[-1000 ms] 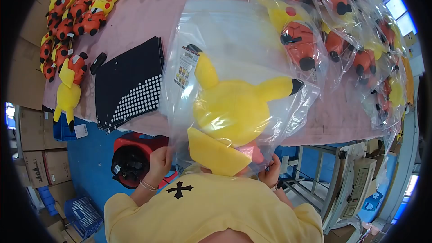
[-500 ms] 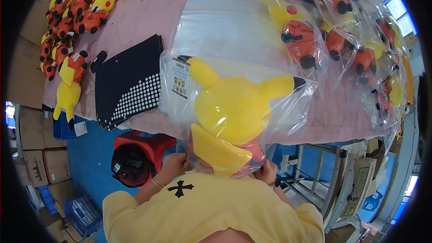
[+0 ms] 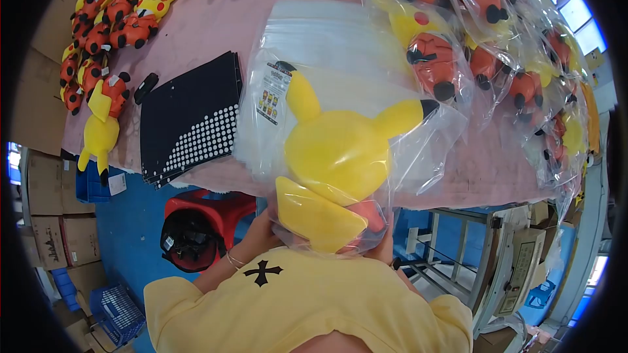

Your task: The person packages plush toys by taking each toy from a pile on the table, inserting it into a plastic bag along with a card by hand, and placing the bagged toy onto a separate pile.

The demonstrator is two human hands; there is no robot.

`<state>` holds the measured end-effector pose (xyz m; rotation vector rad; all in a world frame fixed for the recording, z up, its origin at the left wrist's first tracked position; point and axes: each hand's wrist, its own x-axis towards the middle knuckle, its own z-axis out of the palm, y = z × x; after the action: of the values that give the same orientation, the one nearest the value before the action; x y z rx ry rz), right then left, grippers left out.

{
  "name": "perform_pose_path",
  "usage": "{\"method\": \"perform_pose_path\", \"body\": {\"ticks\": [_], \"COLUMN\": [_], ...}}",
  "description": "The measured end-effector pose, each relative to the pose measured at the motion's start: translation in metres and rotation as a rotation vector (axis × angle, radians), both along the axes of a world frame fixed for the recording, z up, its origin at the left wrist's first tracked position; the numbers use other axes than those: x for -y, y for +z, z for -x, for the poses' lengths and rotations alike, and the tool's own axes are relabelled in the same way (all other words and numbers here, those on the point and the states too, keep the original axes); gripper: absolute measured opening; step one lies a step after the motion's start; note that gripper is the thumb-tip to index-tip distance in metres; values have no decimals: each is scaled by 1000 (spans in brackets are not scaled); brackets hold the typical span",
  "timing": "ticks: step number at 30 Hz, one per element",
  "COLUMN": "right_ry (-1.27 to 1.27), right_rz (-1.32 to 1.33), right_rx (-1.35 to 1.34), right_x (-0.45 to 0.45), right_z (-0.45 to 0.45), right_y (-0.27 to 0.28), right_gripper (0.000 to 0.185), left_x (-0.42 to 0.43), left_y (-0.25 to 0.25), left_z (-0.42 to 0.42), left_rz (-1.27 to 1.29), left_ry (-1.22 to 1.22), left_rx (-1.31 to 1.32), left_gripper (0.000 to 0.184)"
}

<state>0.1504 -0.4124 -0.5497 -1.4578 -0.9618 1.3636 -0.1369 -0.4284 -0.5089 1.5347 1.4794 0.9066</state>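
A yellow plush toy [image 3: 337,150] with black-tipped ears lies back-up inside a clear plastic bag [image 3: 425,157]. It has a flat yellow tail and a red lower part, and its lower end hangs past the table edge near my shirt. My left hand [image 3: 261,234] grips the bagged toy low on its left side. On the other side my right hand [image 3: 382,246] holds it low down. Most fingers of both hands are hidden behind the toy and bag. A printed card [image 3: 273,95] shows inside the bag, beside the left ear. Under it lie flat clear bags [image 3: 314,26].
Black sheets with white dots [image 3: 190,117] lie left of the bags, beside a small black object [image 3: 146,88]. Unbagged plush toys [image 3: 134,29] are heaped at the far left; bagged ones [image 3: 435,65] at the right. A red stool [image 3: 226,212] stands below the table, left.
Both hands have moved from the bag's lower edges up against the toy's sides, and their fingers are now more hidden. The toy and card have tilted and shifted slightly.
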Motion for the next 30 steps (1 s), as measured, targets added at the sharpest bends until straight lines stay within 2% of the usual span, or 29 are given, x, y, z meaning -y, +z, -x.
{"method": "perform_pose_path", "body": {"ticks": [4, 7, 9, 10, 11, 13, 15, 16, 17, 18, 20, 22, 23, 25, 26, 28, 30], "right_ry": [115, 112, 197, 282, 281, 138, 13, -77, -32, 13, 65, 129, 145, 198, 259, 212, 386], "right_rz": [-32, -123, -349, -543, -545, -701, -525, -633, -611, -589, -586, -580, -567, -582, -590, -559, -622], "right_rx": [-102, -15, 264, 516, 516, 510, 164, 65, 5, -54, 36, 17, 5, -84, -72, -9, -58], "right_x": [-7, -10, -14, -22, -28, -43, -55, -68, -81, -94, -122, -149, -163, -201, -216, -235, -261], "right_z": [4, 4, -3, -6, -4, 3, 16, 27, 24, 19, 16, 12, 12, -1, -13, -23, -41], "right_y": [1, 15, 39, 66, 73, 91, 134, 154, 174, 193, 233, 271, 289, 316, 331, 366, 387], "right_gripper": [78, 78, 75, 73, 73, 67, 63, 56, 53, 50, 44, 40, 39, 39, 37, 35, 29], "left_x": [0, 0, -4, -10, -16, -30, -44, -53, -62, -75, -103, -140, -154, -181, -192, -207, -227], "left_y": [-3, 0, 6, 13, 23, 53, 73, 79, 132, 154, 189, 215, 237, 279, 298, 331, 347], "left_z": [3, 5, 6, 7, 4, -3, 3, 6, 6, 10, 12, 36, 37, 51, 59, 77, 96], "left_rz": [69, 100, 40, -31, -33, -254, -125, -109, -137, -62, -224, -260, -253, -248, -257, -167, -46], "left_ry": [-113, -121, -174, -223, -223, -57, 34, 114, 115, 120, 113, 9, -2, -16, -54, -189, -306], "left_rx": [41, -29, -66, -80, -80, 56, 222, 343, 218, 162, 524, 579, 689, 778, 776, 738, 784], "left_gripper": [39, 36, 32, 29, 29, 21, 14, 14, 15, 19, 21, 25, 29, 28, 26, 24, 25]}}
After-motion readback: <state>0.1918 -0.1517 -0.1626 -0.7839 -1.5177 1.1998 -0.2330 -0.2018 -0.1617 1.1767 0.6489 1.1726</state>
